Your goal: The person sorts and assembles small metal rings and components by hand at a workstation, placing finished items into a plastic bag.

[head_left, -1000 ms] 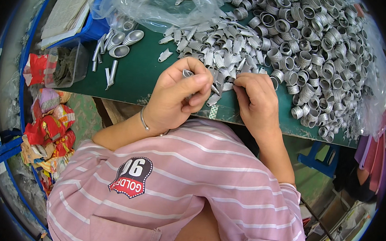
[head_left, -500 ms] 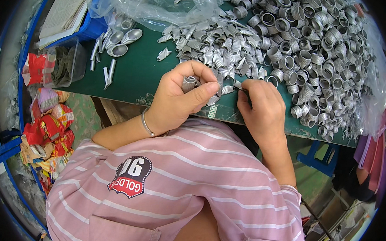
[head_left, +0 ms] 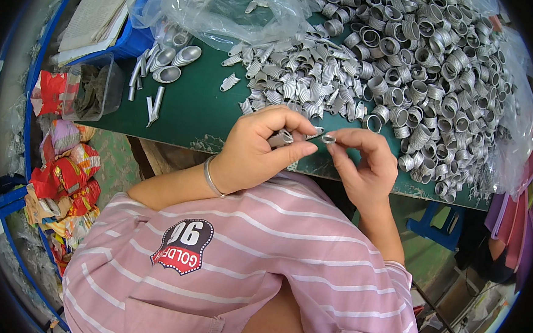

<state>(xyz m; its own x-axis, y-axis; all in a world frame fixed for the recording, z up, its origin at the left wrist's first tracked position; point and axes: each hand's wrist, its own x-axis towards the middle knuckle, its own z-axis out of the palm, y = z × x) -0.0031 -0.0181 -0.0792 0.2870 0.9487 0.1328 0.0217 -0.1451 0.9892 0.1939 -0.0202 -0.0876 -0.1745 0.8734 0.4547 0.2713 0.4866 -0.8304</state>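
At the near edge of the table my left hand (head_left: 252, 147) is closed around a grey ribbed metal ring (head_left: 281, 139); its rim shows between thumb and forefinger. Close to that forefinger's tip is a small grey piece (head_left: 318, 132), and which hand supports it I cannot tell. Just to the right, my right hand (head_left: 369, 166) pinches a small ring-shaped grey metal part (head_left: 328, 139) with thumb and forefinger. Beyond both hands lies a pile of flat, ribbed, leaf-shaped grey pieces (head_left: 302, 77). A large heap of grey ribbed rings (head_left: 427, 85) spreads over the right side.
A clear plastic bag (head_left: 221, 11) lies on the green table (head_left: 203, 101) at the back. Spoon-shaped metal parts and tubes (head_left: 166, 73) sit at left, beside a clear tub (head_left: 107, 89) and a blue bin (head_left: 131, 39). Below right stands a blue stool (head_left: 437, 226).
My left hand has shifted slightly right and toward me. My right hand has turned, so the small ring-shaped part now shows at its fingertips.
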